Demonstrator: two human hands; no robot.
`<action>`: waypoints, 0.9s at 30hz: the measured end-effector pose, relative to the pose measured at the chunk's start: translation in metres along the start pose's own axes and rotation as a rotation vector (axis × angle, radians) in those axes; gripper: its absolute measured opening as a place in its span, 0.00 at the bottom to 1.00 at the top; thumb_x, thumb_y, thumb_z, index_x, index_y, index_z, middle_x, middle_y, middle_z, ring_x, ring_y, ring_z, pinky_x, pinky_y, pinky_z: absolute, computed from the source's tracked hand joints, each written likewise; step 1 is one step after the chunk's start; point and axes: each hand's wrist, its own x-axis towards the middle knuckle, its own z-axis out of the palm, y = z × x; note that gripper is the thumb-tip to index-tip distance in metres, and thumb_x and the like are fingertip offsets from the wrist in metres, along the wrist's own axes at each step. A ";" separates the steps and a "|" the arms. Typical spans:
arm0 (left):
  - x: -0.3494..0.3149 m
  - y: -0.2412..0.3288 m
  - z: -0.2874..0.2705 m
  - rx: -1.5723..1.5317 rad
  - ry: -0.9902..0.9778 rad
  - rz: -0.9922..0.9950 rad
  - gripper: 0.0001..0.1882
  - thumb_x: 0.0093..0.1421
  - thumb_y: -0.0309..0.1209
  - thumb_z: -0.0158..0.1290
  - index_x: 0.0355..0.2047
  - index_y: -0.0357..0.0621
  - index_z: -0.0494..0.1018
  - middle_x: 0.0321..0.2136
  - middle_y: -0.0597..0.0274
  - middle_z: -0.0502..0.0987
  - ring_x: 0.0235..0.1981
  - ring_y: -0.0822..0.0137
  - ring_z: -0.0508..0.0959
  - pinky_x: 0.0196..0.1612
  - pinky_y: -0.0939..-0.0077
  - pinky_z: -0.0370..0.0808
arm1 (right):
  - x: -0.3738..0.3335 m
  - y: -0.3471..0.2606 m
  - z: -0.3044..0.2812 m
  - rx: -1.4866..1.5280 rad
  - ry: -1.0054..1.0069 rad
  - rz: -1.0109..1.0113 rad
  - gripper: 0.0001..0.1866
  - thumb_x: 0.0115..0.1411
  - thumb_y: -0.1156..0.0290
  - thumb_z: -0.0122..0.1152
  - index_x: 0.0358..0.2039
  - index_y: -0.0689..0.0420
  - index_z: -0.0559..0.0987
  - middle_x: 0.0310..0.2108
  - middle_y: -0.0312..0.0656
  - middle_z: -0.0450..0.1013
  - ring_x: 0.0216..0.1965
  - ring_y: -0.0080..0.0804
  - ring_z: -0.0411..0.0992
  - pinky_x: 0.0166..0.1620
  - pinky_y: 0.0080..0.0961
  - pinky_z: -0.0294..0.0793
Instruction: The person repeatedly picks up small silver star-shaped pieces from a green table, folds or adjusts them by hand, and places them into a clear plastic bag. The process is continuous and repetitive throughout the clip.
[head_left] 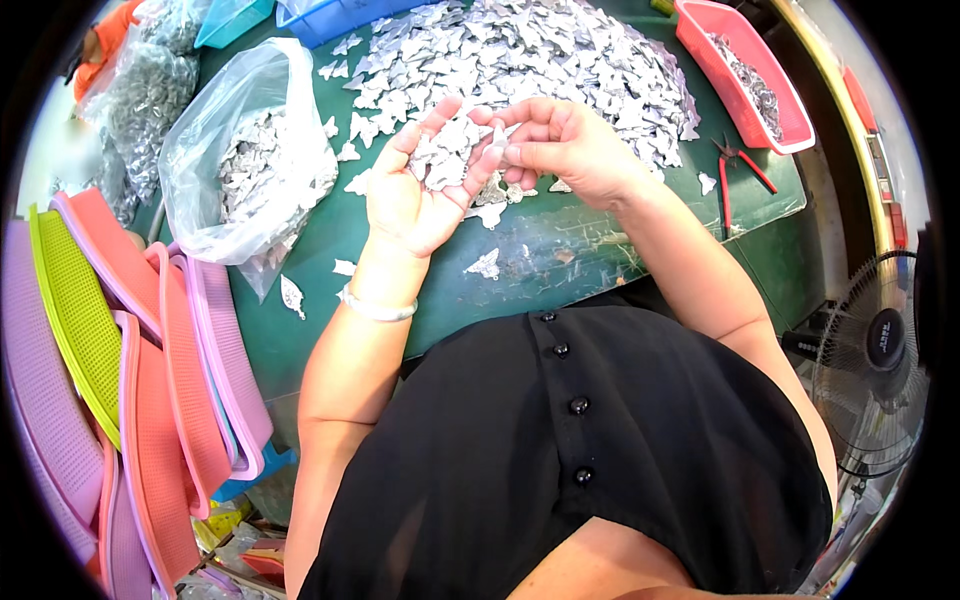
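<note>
My left hand [405,210] is palm up, fingers curled round a handful of small silver butterfly-shaped metal pieces [440,155]. Beside it, my right hand [580,150] pinches one such piece [499,138] between thumb and fingers, close to the left fingertips. Both hands are over the near side of a large heap of the same pieces [540,70] on the green table [340,320]. A few loose pieces lie below the hands, one of them a single piece [484,264] near the table's front edge. A leaf-shaped piece [292,296] lies farther left.
A clear plastic bag [190,190] of metal pieces stands left of the heap. Red-handled pliers [726,185] lie at the right, below a pink basket [800,133] of metal parts. Stacked coloured plastic baskets [150,440] crowd the left; a fan [870,350] stands at the right.
</note>
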 end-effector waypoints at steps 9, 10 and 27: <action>0.001 -0.015 0.006 0.111 0.293 0.047 0.17 0.57 0.33 0.42 0.46 0.40 0.63 0.42 0.47 0.68 0.44 0.47 0.68 0.52 0.52 0.64 | 0.008 -0.017 0.013 -0.476 0.003 -0.305 0.10 0.49 0.74 0.55 0.34 0.62 0.74 0.28 0.40 0.74 0.25 0.23 0.71 0.30 0.20 0.70; 0.000 -0.017 0.017 0.045 0.148 -0.027 0.16 0.58 0.33 0.42 0.44 0.39 0.64 0.40 0.47 0.69 0.42 0.49 0.69 0.49 0.57 0.68 | 0.007 -0.022 0.016 -0.678 0.014 -0.417 0.09 0.52 0.77 0.54 0.36 0.61 0.75 0.29 0.37 0.73 0.31 0.21 0.71 0.34 0.16 0.69; -0.065 0.152 0.090 2.217 0.713 0.436 0.17 0.54 0.28 0.49 0.44 0.35 0.69 0.39 0.56 0.73 0.39 0.70 0.72 0.44 0.79 0.67 | -0.014 -0.034 -0.133 -1.360 0.369 -0.338 0.34 0.42 0.61 0.64 0.52 0.51 0.64 0.55 0.50 0.56 0.55 0.49 0.55 0.55 0.36 0.57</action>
